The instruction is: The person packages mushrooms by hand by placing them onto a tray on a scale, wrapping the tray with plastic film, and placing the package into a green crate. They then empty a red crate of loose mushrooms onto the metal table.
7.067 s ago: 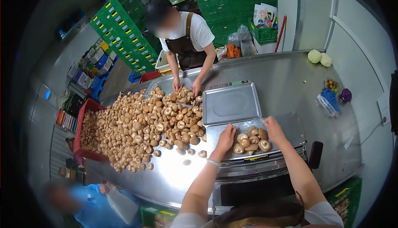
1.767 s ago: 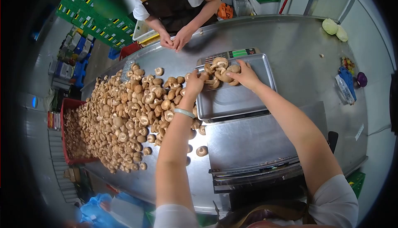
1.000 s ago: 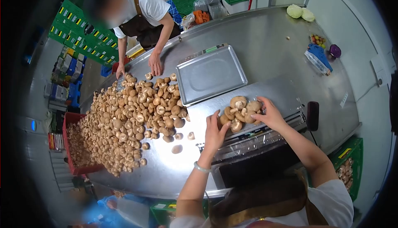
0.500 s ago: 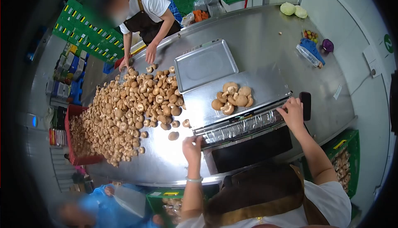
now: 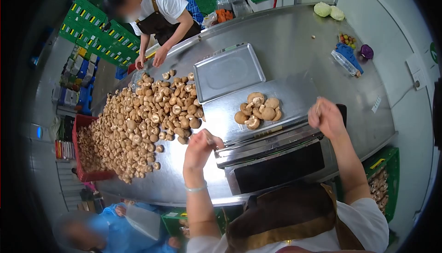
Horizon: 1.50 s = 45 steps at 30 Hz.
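My left hand (image 5: 199, 151) is closed in a pinch at the left end of the film wrapping machine (image 5: 271, 149). My right hand (image 5: 328, 118) is pinched too, raised over the machine's right end. Clear cling film (image 5: 211, 139) shows faintly at my left fingers; its stretch between the hands is hard to see. Several brown mushrooms (image 5: 258, 108) lie in a cluster on the metal plate (image 5: 216, 119) beyond the machine, between my hands. A dark flat pad (image 5: 281, 168) is on the machine's near side.
A big heap of mushrooms (image 5: 138, 124) spreads left toward a red crate (image 5: 85, 172). An empty metal tray (image 5: 230, 73) lies behind the plate. Across the table a co-worker (image 5: 165, 18) handles a clear plastic container (image 5: 138, 78). Another person in blue (image 5: 119, 230) is lower left.
Both hands have lifted off the machine's front, the left up and leftward, the right slightly up. The crinkled film there has gone from view. The co-worker's hands have drawn together by the container.
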Tool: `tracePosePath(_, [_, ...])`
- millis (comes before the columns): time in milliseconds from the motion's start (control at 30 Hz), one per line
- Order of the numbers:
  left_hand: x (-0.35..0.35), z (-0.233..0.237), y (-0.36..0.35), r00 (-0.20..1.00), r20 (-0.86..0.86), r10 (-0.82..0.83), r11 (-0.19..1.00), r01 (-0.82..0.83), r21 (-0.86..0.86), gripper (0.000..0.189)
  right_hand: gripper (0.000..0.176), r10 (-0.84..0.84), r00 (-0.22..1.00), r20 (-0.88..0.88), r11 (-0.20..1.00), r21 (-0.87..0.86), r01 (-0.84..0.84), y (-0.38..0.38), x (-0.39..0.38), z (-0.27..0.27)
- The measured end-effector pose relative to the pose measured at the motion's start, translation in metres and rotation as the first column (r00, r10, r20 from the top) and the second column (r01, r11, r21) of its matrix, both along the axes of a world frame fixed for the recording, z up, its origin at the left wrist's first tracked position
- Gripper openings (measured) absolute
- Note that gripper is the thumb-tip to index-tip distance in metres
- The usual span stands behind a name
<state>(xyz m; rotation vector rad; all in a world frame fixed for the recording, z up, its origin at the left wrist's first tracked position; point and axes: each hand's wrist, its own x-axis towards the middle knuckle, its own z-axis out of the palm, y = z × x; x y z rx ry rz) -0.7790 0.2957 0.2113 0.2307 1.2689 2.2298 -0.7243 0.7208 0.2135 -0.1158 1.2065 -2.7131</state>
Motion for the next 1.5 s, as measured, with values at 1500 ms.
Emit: tracePosePath(1500, [0.166,-0.144,0.082,0.887,-0.456,0.065,0.294,-0.454,-0.841,0.023,0.034,-0.199,0.964,0.178,0.276,0.954,-0.12,-0.051,0.135,-0.142])
